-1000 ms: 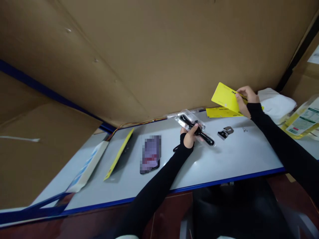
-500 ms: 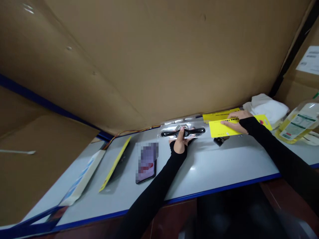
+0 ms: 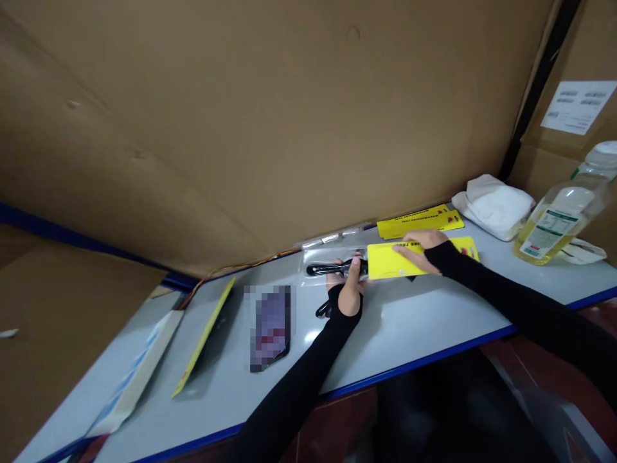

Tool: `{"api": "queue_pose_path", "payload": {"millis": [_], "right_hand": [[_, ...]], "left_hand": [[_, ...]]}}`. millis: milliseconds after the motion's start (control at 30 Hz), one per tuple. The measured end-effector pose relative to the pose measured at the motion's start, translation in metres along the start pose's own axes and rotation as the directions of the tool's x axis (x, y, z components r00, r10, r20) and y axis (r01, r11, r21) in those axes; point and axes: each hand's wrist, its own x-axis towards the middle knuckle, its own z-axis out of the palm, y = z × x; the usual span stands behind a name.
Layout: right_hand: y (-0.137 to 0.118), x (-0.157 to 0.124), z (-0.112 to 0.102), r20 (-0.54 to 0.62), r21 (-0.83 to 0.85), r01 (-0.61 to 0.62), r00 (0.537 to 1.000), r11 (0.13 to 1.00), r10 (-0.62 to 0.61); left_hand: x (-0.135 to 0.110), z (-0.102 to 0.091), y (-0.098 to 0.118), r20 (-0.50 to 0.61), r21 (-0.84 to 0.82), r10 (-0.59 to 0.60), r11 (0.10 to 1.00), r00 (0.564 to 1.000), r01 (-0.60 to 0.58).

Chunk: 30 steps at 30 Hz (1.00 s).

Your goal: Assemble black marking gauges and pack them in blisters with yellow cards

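My left hand (image 3: 351, 292) is closed on a clear plastic blister (image 3: 312, 254), thumb on top. Inside it lies a black two-handled tool that looks like a spokeshave (image 3: 321, 270). My right hand (image 3: 424, 247) pinches a printed yellow backing card (image 3: 384, 260). The card's left end covers the right part of the blister, hiding that side of the tool. Below my left hand, part of another black handle (image 3: 322, 310) shows on the table. Behind the card in my right hand, more yellow cards (image 3: 409, 222) lie stacked near the back panel.
A blurred-out phone (image 3: 270, 331) and a packaged yellow card (image 3: 205, 341) lie to the left, beside a long white box (image 3: 139, 379). At right are a white cloth (image 3: 496, 206) and a bottle of yellow liquid (image 3: 549, 225). Cardboard panels (image 3: 270, 116) enclose the table (image 3: 409, 321).
My right hand has brought the yellow card leftward, onto the right part of the blister. My left hand still holds the blister. The camera view has shifted slightly.
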Motion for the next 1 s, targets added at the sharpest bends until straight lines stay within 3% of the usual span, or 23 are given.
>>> {"api": "queue_pose_path", "payload": {"millis": [100, 167, 267, 367, 433, 500, 533, 600, 667, 733, 867, 1000], "right_hand": [[-0.021, -0.011, 0.026, 0.014, -0.019, -0.052, 0.999, 0.998, 0.052], [-0.028, -0.014, 0.03, 0.042, -0.008, -0.081, 0.996, 0.997, 0.081], [-0.017, -0.01, 0.009, 0.014, 0.063, -0.048, 0.999, 0.997, 0.048], [0.011, 0.003, -0.025, -0.255, 0.056, -0.104, 0.96, 0.993, 0.115], [0.025, 0.009, -0.039, -0.375, 0.252, -0.164, 0.892, 0.954, 0.252], [0.026, 0.01, -0.036, -0.379, 0.532, -0.113, 0.855, 0.839, 0.355], [0.021, 0.007, -0.029, -0.369, 0.62, -0.056, 0.859, 0.782, 0.354], [0.002, -0.005, -0.011, -0.317, 0.68, 0.038, 0.916, 0.733, 0.247], [-0.019, -0.02, 0.005, -0.259, 0.647, 0.083, 0.959, 0.758, 0.116], [-0.035, -0.033, 0.013, -0.249, 0.657, 0.079, 0.961, 0.75, 0.116], [-0.044, -0.042, 0.007, -0.25, 0.665, 0.085, 0.962, 0.742, 0.114], [-0.041, -0.045, 0.003, -0.205, 0.668, 0.074, 0.975, 0.74, 0.087]], "left_hand": [[-0.01, -0.001, -0.014, 0.022, 0.09, -0.058, 0.994, 0.998, 0.056], [-0.011, -0.005, -0.019, 0.074, 0.134, -0.125, 0.984, 0.989, 0.114], [0.001, -0.011, -0.015, 0.054, 0.126, -0.144, 0.983, 0.988, 0.137], [0.023, -0.013, -0.002, -0.072, 0.048, -0.089, 0.995, 0.993, 0.092], [0.031, -0.013, 0.005, -0.123, 0.017, -0.071, 0.997, 0.99, 0.073], [0.031, -0.01, 0.005, -0.113, 0.021, -0.084, 0.996, 0.99, 0.087], [0.027, -0.008, 0.002, -0.086, 0.033, -0.104, 0.994, 0.991, 0.107], [0.017, -0.004, -0.006, -0.012, 0.067, -0.163, 0.984, 0.987, 0.163], [0.005, -0.001, -0.014, 0.042, 0.094, -0.208, 0.975, 0.977, 0.203], [-0.002, 0.0, -0.016, 0.06, 0.102, -0.222, 0.971, 0.973, 0.216], [-0.002, 0.001, -0.005, 0.103, 0.1, -0.227, 0.971, 0.969, 0.217], [0.007, 0.002, 0.006, 0.083, 0.031, -0.139, 0.99, 0.987, 0.137]]}}
